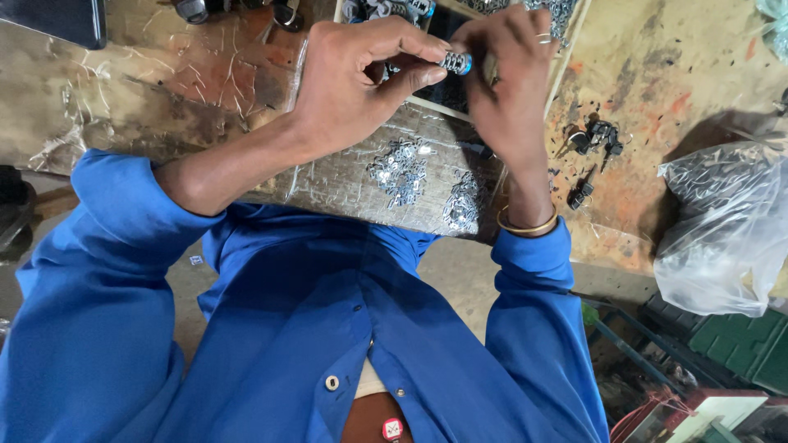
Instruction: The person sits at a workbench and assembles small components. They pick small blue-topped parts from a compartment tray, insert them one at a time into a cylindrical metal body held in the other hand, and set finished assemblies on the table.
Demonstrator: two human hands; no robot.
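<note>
Head view | small metal cylinder with blue end (456,62) pinched between left hand (361,82) thumb and fingertips, above workbench (164,90) | right hand (509,82) closed on its far end | loose metal clips (402,172) below hands

Both hands meet at twelve o'clock, arms reaching up from blue sleeves.

The left hand (361,78) comes from eight o'clock, thumb and forefinger pinched together. The right hand (509,82) rises from five o'clock, fingers curled toward the left fingertips, a gold bangle on its wrist.
</note>
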